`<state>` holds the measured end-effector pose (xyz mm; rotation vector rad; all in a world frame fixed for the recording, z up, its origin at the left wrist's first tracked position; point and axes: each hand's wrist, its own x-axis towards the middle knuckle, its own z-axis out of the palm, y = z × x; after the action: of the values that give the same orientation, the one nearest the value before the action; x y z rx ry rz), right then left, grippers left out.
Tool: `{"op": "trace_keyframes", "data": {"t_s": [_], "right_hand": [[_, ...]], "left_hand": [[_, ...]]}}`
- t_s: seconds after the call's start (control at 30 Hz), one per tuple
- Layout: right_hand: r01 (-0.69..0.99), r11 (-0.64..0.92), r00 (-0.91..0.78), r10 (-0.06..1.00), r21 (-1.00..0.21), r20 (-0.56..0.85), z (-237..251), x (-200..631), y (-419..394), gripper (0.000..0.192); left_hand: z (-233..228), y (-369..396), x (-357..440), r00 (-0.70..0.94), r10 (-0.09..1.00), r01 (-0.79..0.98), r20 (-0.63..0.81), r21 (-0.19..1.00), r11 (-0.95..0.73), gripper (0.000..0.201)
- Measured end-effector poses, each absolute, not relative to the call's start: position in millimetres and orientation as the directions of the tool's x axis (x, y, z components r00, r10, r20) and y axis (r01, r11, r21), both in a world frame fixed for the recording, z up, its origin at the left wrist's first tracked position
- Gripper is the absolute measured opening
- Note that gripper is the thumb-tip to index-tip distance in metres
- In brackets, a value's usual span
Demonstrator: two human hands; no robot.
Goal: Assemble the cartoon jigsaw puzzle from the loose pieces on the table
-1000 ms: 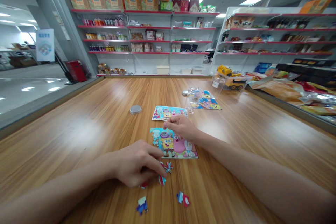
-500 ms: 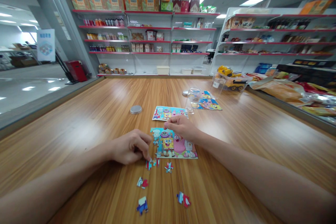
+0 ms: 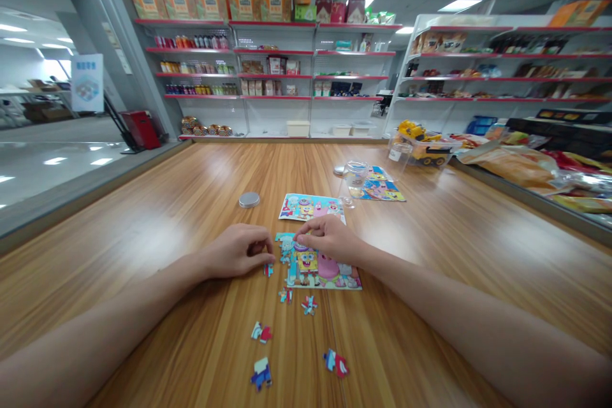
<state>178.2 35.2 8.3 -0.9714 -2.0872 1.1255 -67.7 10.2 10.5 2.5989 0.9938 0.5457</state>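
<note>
A colourful cartoon jigsaw puzzle (image 3: 325, 271) lies partly assembled on the wooden table (image 3: 167, 217). My left hand (image 3: 236, 250) rests at its left edge, fingers pinched on a small puzzle piece (image 3: 268, 269). My right hand (image 3: 329, 239) lies on the puzzle's upper part, fingertips pressing near its top left corner. Several loose pieces lie in front of the puzzle: one (image 3: 285, 295) just below it, another (image 3: 309, 305) beside that, and others (image 3: 261, 332), (image 3: 261, 373), (image 3: 336, 363) nearer to me.
A second finished puzzle (image 3: 310, 207) and a third (image 3: 380, 188) lie farther back, with a clear glass jar (image 3: 354, 180) and a round metal lid (image 3: 249, 199). A yellow toy truck in a clear box (image 3: 423, 146) stands at the right. Store shelves line the back.
My left hand has moved up from the loose pieces to the puzzle's left edge with one small piece. My right hand has shifted slightly down-left on the puzzle.
</note>
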Motion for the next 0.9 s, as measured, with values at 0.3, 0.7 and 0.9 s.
{"op": "trace_keyframes", "data": {"t_s": [0.3,0.7,0.9], "right_hand": [[0.348,0.406,-0.581,0.801,-0.845,0.146,1.5,178.9,37.5,0.027],[0.367,0.421,-0.584,0.798,-0.829,0.148,1.7,177.3,37.2,0.027],[0.379,0.42,-0.585,0.799,-0.824,0.139,1.6,177.0,37.0,0.025]], "left_hand": [[10.5,13.1,-69.9,0.632,0.735,0.627,0.245,0.395,-0.671,0.023],[-1.7,19.8,-67.0,0.533,0.802,0.688,0.27,0.413,-0.597,0.018],[-0.6,16.4,-62.8,0.556,0.75,0.648,0.359,0.378,-0.661,0.016]]}}
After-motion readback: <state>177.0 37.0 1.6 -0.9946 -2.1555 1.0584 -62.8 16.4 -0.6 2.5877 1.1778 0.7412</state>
